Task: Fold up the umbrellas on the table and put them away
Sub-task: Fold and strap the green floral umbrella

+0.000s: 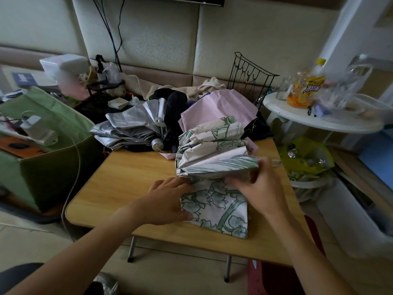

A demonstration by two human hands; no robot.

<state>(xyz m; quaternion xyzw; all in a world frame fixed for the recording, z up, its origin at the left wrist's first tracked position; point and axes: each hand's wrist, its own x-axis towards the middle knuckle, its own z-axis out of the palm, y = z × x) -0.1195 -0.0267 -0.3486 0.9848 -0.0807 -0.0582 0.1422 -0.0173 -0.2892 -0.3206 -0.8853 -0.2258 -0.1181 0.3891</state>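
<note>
While left hand [170, 201] lies flat pinning floral umbrella [214, 177] canopy to table [127, 177] at lower centre, right hand [257, 188] pinches a panel edge, likely to pleat it.

White fabric umbrella w/ green floral print [214, 201]; silver crumpled umbrella [129, 128]; pale pink umbrella [221, 105]; light wood tabletop [127, 179].

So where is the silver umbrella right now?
In the head view, the silver umbrella lies collapsed at the far left of the wooden table, beside the green bag and just left of the pink umbrella.
</note>
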